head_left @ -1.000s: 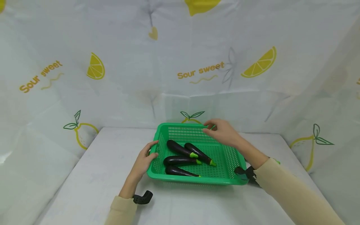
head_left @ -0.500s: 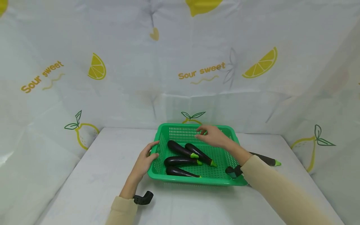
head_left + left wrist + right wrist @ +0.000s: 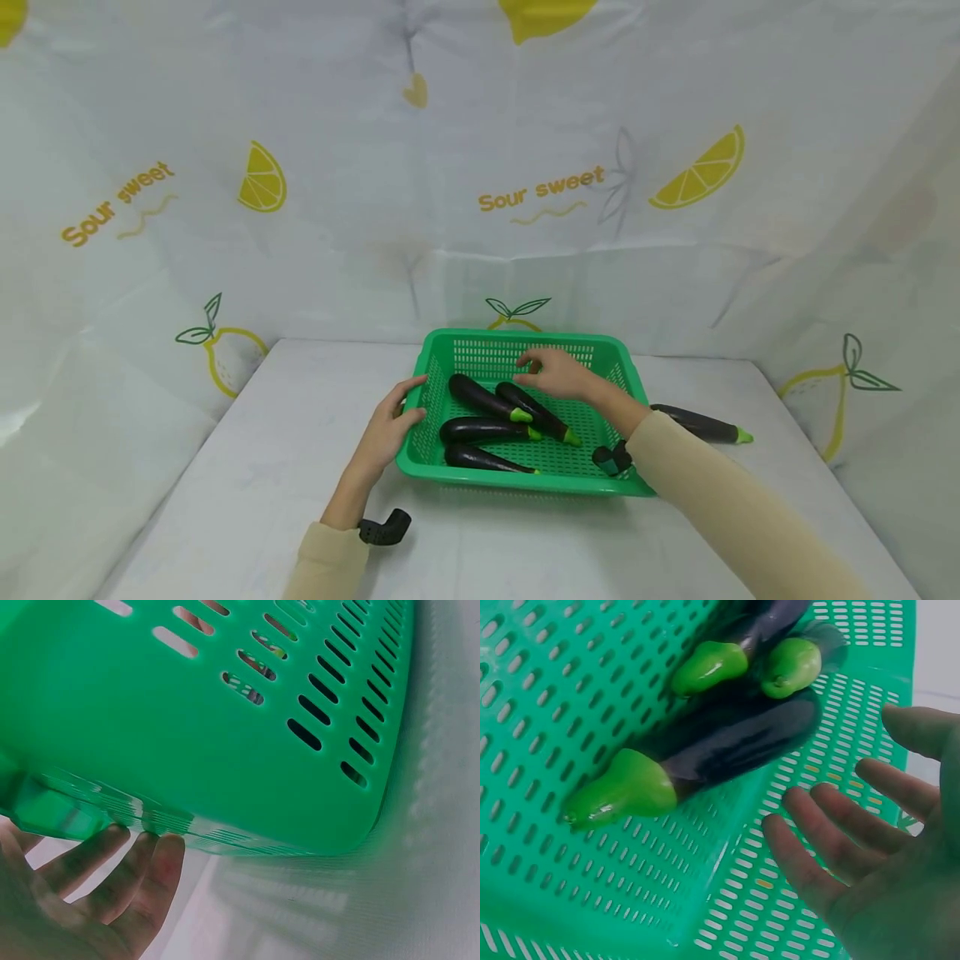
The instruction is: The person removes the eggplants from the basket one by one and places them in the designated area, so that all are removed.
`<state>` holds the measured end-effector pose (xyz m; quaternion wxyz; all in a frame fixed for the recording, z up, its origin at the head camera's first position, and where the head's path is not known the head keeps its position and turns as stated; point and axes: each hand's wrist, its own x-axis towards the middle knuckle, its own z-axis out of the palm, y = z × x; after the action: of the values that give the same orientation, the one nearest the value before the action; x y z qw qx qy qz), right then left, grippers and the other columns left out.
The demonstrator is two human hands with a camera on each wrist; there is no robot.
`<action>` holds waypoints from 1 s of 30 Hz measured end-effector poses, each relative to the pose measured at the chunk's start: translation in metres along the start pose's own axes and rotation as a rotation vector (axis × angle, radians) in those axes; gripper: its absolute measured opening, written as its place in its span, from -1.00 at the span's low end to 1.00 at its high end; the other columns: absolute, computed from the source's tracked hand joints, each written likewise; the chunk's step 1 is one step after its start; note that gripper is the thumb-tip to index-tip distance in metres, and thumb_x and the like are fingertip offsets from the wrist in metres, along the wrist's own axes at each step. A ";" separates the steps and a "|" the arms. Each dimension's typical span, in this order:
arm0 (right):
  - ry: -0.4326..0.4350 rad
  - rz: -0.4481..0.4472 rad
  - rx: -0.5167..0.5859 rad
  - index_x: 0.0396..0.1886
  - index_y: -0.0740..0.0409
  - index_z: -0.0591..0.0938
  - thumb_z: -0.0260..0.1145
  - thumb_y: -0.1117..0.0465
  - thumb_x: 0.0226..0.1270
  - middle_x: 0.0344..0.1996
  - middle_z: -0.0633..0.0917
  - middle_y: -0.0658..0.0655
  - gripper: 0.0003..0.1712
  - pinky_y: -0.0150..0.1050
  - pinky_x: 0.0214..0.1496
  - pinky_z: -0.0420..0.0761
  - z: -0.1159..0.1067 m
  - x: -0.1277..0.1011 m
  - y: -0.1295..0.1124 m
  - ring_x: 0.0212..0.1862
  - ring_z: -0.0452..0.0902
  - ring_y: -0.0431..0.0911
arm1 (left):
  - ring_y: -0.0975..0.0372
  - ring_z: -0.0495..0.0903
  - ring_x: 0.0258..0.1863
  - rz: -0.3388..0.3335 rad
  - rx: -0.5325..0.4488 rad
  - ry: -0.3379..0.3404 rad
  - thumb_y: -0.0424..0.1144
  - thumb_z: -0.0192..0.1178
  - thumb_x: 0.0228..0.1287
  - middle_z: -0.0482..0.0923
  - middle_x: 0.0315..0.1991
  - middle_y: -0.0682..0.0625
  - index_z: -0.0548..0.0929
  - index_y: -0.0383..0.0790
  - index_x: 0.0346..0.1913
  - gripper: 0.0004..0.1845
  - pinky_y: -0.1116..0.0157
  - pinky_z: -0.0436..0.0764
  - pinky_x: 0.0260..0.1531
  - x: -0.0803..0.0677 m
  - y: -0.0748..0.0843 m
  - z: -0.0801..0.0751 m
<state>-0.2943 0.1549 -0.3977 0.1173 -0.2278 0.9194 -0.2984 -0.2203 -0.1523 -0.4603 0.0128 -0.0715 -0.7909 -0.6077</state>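
Observation:
A green plastic basket sits on the table. Its slotted floor carries several dark purple eggplants with green caps. My left hand holds the basket's left rim; in the left wrist view its fingertips touch the outer wall below the edge. Over the basket's back half hovers my right hand, its fingers relaxed and nothing in them. The right wrist view shows that hand's spread fingers apart from the nearest eggplant. Another eggplant lies on the table, right of the basket, partly behind the right forearm.
A white cloth covers the table. Behind it and at both sides hangs a white curtain with lemon prints. Each wrist wears a black camera mount, such as the left mount.
My right hand has moved left and lower, from the back rim to over the eggplants. The eggplant on the right has come into view from behind the forearm. My left hand stays on the rim.

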 end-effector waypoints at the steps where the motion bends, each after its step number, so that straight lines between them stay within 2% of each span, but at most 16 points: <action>1: -0.013 0.004 -0.006 0.29 0.26 0.56 0.25 0.02 0.53 0.01 0.66 0.23 -0.49 0.03 0.00 0.59 0.002 0.001 0.002 0.00 0.61 0.07 | -0.18 0.39 0.37 -0.002 0.001 0.000 -0.28 0.14 0.41 0.28 0.49 -0.23 0.42 -0.05 0.48 -0.42 -0.18 0.49 0.16 0.000 -0.001 0.000; 5: -0.068 0.041 -0.003 0.32 0.25 0.53 0.26 0.01 0.51 0.00 0.66 0.20 -0.45 0.02 0.00 0.59 0.007 0.003 0.006 -0.02 0.61 0.03 | -0.18 0.39 0.38 0.000 0.012 0.003 -0.28 0.13 0.41 0.27 0.49 -0.22 0.41 -0.05 0.48 -0.42 -0.17 0.50 0.16 0.001 -0.002 0.001; 10: -0.096 0.070 0.018 0.32 0.25 0.52 0.27 0.01 0.51 0.02 0.65 0.18 -0.45 0.02 0.01 0.59 0.012 0.004 0.010 0.00 0.61 0.03 | -0.17 0.38 0.38 0.000 0.016 0.009 -0.27 0.13 0.40 0.26 0.51 -0.20 0.41 -0.03 0.48 -0.41 -0.18 0.48 0.17 0.002 -0.002 0.001; 22: -0.122 0.073 0.000 0.28 0.27 0.55 0.29 0.07 0.49 -0.05 0.67 0.15 -0.50 -0.05 -0.08 0.59 0.022 0.006 0.016 -0.09 0.61 -0.04 | -0.15 0.42 0.35 0.000 0.003 0.002 -0.27 0.14 0.40 0.28 0.49 -0.21 0.42 -0.04 0.48 -0.41 -0.11 0.55 0.12 0.001 -0.002 0.001; 30: -0.112 0.037 -0.028 0.26 0.23 0.58 0.33 0.15 0.45 -0.15 0.68 0.07 -0.54 -0.09 -0.14 0.59 0.021 0.009 0.019 -0.15 0.60 -0.09 | -0.17 0.39 0.38 0.002 -0.004 0.005 -0.28 0.14 0.40 0.26 0.50 -0.21 0.41 -0.05 0.48 -0.41 -0.16 0.50 0.16 0.000 -0.001 0.001</action>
<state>-0.3014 0.1535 -0.4269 0.1708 -0.2288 0.9195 -0.2703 -0.2204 -0.1518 -0.4611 0.0154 -0.0709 -0.7895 -0.6094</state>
